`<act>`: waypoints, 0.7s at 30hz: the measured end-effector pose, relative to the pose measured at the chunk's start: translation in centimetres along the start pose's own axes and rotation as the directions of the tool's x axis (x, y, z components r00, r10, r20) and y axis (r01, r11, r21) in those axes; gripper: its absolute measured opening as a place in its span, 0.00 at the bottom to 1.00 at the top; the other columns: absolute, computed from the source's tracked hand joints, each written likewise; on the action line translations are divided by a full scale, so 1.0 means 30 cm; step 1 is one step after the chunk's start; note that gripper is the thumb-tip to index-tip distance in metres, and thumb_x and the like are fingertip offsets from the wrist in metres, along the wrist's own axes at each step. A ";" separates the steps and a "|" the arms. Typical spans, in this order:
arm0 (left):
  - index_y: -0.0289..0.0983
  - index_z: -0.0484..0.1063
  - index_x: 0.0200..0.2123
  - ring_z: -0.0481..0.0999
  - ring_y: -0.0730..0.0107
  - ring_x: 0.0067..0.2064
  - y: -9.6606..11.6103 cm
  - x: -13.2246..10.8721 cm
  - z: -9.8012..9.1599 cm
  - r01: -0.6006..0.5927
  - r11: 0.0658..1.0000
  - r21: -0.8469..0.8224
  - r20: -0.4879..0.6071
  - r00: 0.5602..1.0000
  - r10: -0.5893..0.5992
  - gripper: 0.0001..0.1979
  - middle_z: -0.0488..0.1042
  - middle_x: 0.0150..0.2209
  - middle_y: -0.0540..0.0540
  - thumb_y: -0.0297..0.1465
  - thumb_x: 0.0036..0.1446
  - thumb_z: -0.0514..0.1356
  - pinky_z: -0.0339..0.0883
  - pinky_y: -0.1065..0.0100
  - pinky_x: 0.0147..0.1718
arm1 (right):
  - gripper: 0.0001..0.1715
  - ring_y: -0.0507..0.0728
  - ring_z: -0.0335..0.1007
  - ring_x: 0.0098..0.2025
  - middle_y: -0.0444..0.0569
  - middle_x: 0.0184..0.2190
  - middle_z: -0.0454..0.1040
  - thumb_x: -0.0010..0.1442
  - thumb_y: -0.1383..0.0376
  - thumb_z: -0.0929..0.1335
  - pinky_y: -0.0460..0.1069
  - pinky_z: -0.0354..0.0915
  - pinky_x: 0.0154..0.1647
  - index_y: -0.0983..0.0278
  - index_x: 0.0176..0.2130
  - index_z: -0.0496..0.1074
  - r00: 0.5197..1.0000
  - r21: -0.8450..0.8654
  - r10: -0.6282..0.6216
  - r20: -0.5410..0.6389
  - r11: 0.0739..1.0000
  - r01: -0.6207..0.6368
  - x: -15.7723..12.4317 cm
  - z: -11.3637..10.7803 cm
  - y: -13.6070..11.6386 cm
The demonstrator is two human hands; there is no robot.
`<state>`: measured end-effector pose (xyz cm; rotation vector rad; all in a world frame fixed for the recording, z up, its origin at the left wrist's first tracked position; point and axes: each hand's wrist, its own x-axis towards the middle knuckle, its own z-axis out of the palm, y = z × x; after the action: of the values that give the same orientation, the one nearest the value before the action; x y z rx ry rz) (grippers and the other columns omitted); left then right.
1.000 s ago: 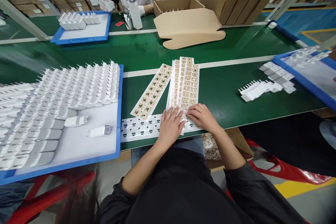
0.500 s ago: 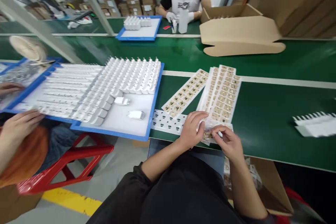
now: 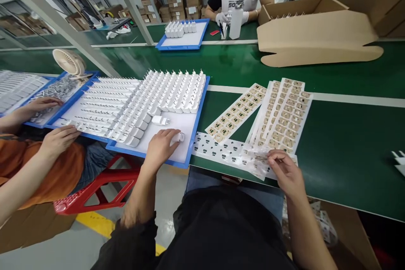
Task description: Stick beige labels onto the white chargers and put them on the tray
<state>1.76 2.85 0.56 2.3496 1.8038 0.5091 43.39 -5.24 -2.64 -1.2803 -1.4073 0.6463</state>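
Note:
My left hand is at the front right of a blue tray, thumb and fingers closed round a white charger plug. Another white charger plug lies on its side just behind it. Over the table's front edge, my right hand pinches the edge of a crumpled piece of clear plastic. Under that plastic lies a white sheet with small dark prints. Behind it are overlapping sheets of gold-coloured stickers and a slanted single sheet.
Rows of white plugs fill the tray's back and left. A co-worker's hands are by the trays at left, near a small fan. Across the green table, another person sits beside an open cardboard box.
My left hand has left the clear plastic and moved left into the tray, closing on the plug. My right hand stays by the plastic. The view has shifted left.

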 end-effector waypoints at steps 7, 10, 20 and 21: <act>0.41 0.66 0.50 0.82 0.59 0.52 0.269 0.012 0.078 -0.087 0.726 -0.682 -0.128 0.992 -0.001 0.18 0.80 0.54 0.40 0.38 0.60 0.67 0.78 0.60 0.47 | 0.09 0.57 0.77 0.35 0.48 0.32 0.78 0.62 0.56 0.73 0.52 0.74 0.37 0.58 0.36 0.76 0.998 0.033 0.056 -0.032 0.998 -0.055 -0.019 -0.001 0.018; 0.42 0.65 0.48 0.80 0.59 0.57 0.403 0.018 0.158 -0.162 0.550 -0.819 -0.104 0.985 0.135 0.18 0.79 0.55 0.38 0.33 0.59 0.68 0.78 0.61 0.47 | 0.12 0.57 0.77 0.34 0.48 0.31 0.78 0.62 0.54 0.74 0.52 0.74 0.36 0.59 0.35 0.76 0.998 0.042 0.053 -0.046 0.998 -0.051 -0.021 0.002 0.015; 0.40 0.70 0.53 0.80 0.57 0.56 0.619 0.016 0.336 -0.143 0.429 -0.892 -0.029 0.965 0.261 0.20 0.79 0.55 0.39 0.34 0.59 0.69 0.79 0.59 0.49 | 0.16 0.56 0.75 0.33 0.46 0.31 0.77 0.59 0.51 0.75 0.52 0.74 0.36 0.58 0.36 0.73 0.982 0.106 0.144 -0.124 0.986 -0.131 -0.006 0.029 -0.095; 0.41 0.71 0.53 0.80 0.56 0.57 0.616 0.015 0.337 -0.151 0.434 -0.888 -0.033 0.963 0.267 0.20 0.80 0.55 0.39 0.34 0.59 0.69 0.78 0.59 0.49 | 0.16 0.56 0.75 0.34 0.46 0.32 0.77 0.59 0.51 0.75 0.52 0.74 0.36 0.58 0.36 0.73 0.981 0.114 0.141 -0.129 0.985 -0.127 -0.004 0.037 -0.113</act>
<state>22.19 -0.79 -3.09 1.7307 0.7784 1.0209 41.19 -5.98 0.05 -1.3178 -1.1672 0.7007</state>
